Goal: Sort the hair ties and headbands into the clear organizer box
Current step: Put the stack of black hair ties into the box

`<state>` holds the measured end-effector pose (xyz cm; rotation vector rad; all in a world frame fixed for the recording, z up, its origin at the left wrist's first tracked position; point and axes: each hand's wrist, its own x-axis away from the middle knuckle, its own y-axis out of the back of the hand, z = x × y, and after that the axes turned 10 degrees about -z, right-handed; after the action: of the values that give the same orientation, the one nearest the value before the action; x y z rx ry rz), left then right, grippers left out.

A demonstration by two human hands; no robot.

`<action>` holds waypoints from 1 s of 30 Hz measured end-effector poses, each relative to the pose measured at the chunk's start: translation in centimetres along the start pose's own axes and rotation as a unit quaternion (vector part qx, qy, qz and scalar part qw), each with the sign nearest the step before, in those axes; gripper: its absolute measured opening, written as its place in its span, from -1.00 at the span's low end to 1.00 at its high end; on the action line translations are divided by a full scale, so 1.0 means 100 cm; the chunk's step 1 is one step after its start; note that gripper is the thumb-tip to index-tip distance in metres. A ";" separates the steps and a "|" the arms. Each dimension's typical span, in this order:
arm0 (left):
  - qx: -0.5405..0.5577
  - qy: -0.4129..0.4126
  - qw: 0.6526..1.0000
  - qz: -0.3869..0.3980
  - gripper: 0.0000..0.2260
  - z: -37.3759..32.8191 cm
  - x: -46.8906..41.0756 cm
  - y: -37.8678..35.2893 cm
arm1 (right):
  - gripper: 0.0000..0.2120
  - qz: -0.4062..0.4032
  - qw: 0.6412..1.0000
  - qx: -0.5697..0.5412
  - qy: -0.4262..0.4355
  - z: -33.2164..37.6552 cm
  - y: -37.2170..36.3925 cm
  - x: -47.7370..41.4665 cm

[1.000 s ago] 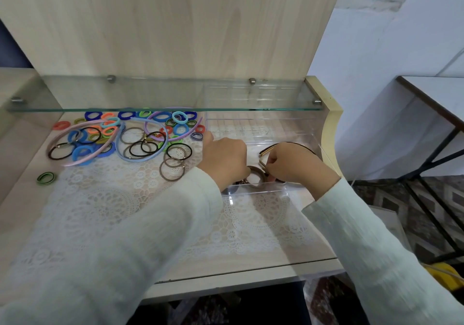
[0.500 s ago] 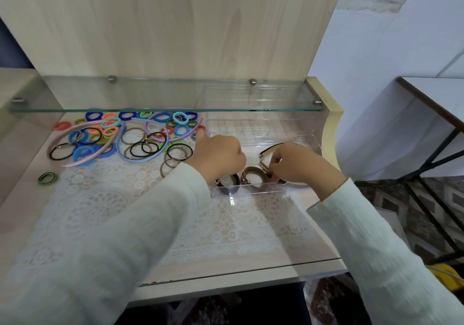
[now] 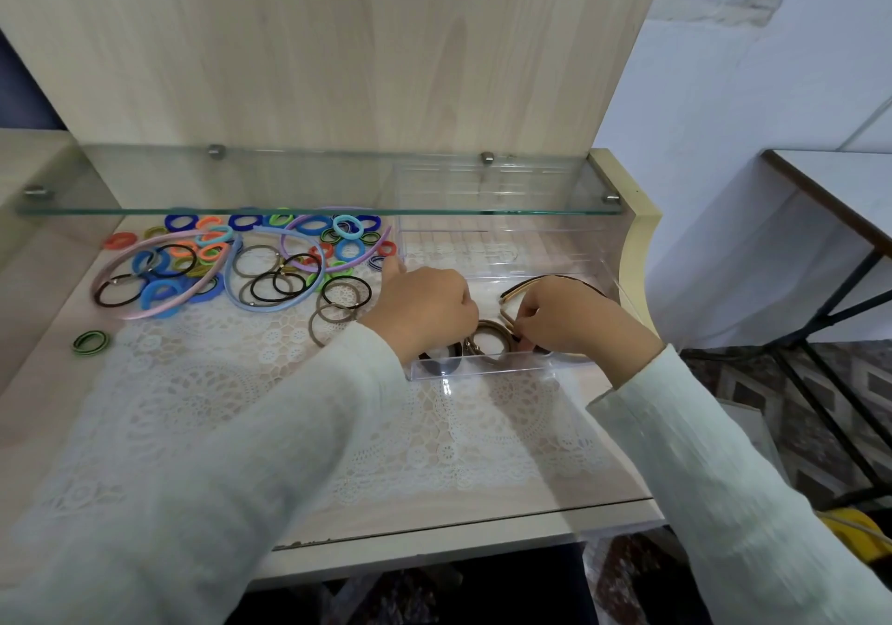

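The clear organizer box [image 3: 507, 369] stands on the right of the table, under a glass shelf. Both of my hands reach into its front compartment. My left hand [image 3: 425, 311] has its fingers curled down onto a brown hair tie [image 3: 487, 335]; a dark hair tie [image 3: 441, 361] lies below its wrist. My right hand [image 3: 564, 315] pinches the end of a gold and black headband [image 3: 519, 289] that curves behind it inside the box. A pile of coloured hair ties [image 3: 251, 258] with pink [image 3: 145, 306], blue [image 3: 270, 307] and purple [image 3: 338, 268] headbands lies left of the box.
A green hair tie [image 3: 90, 341] lies alone at the far left. The glass shelf [image 3: 309, 212] overhangs the pile and the box. A white lace cloth [image 3: 241, 407] covers the table. Right of the table's edge stands another table [image 3: 830, 190] on dark metal legs.
My left hand has drawn back a little to the left, uncovering the dark hair tie in the box. My right hand stays at the headband's end.
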<state>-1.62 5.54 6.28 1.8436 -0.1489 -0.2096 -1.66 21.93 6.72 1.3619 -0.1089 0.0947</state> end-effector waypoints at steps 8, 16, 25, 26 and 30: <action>-0.010 -0.035 0.999 0.012 -0.75 0.001 0.001 -0.001 | -0.79 0.007 1.000 0.020 0.018 0.003 0.002 0.002; 0.011 -0.108 0.987 0.116 -0.57 0.015 -0.005 0.011 | -0.83 -0.056 0.998 -0.019 0.010 -0.001 0.005 0.006; -0.011 -0.120 0.986 0.115 -0.57 0.010 -0.005 0.013 | -0.78 -0.060 0.994 0.035 0.080 0.010 0.002 0.009; -0.017 -0.124 0.986 0.114 -0.56 0.010 -0.005 0.013 | -0.76 -0.062 0.994 0.043 0.085 0.011 0.000 0.008; -0.025 -0.127 0.986 0.104 -0.62 0.010 -0.003 0.016 | -0.77 -0.065 0.993 0.036 0.094 0.010 -0.005 0.007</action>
<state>-2.17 4.21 7.52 1.7326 -0.5082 -0.2989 -0.91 20.80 6.49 1.4210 0.1435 0.1182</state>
